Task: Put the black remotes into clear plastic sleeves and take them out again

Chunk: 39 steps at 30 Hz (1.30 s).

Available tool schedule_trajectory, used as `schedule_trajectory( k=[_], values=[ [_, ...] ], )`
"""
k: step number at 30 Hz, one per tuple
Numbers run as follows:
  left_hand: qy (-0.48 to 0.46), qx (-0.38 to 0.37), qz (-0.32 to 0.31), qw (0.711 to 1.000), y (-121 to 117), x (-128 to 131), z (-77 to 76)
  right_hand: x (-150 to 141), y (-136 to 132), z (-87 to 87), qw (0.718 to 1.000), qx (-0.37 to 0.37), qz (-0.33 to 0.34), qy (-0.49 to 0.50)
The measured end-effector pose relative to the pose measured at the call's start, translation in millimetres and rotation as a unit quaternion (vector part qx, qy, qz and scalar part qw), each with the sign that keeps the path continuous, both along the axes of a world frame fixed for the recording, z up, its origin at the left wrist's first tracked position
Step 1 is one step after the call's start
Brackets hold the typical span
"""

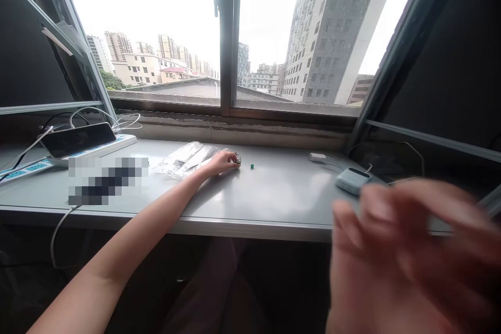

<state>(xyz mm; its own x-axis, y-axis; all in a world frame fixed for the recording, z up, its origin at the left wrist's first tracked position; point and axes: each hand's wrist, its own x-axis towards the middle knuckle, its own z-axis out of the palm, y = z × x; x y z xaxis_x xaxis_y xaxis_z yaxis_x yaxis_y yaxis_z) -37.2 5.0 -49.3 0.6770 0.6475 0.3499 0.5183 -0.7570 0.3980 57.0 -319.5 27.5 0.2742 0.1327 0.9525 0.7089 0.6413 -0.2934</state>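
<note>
Left hand [222, 163] curled, fingertips on a small silver metal part [237, 159] near the worktop [282, 193] rear edge; grip unclear. Right hand [407, 255] blurred, fingers part open; hold indeterminate.

Left hand [221, 163] on the tabletop [282, 198], touching a small metal piece [237, 159] near a green bit [252, 166]; right hand [407, 255] blurred, raised.
</note>
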Motion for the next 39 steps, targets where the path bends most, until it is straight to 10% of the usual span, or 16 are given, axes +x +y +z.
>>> schedule_trajectory(
  k=[4,9,11,17,23,39],
  values=[
    [-0.025,-0.005,-0.012,1.0,-2,-1,2.3,40,96,-5.6,0.978,-0.17,0.011,-0.118],
    [-0.04,-0.006,0.003,0.999,-1,-2,3.1,96,223,-32.3,0.804,-0.524,-0.033,-0.28],
    [-0.038,-0.003,0.008,0.999,0,-2,2.2,106,243,-46.3,0.78,-0.561,-0.021,-0.277],
    [-0.028,0.005,0.01,1.0,3,0,-1.4,117,253,-74.8,0.821,-0.526,0.041,-0.218],
    [-0.05,-0.003,-0.026,0.998,-3,2,0.2,118,250,-67.1,0.904,-0.393,0.158,-0.056],
    [-0.062,-0.028,-0.049,0.996,-7,5,0.7,114,247,-70.7,0.868,-0.411,0.279,-0.005]
  ],
)
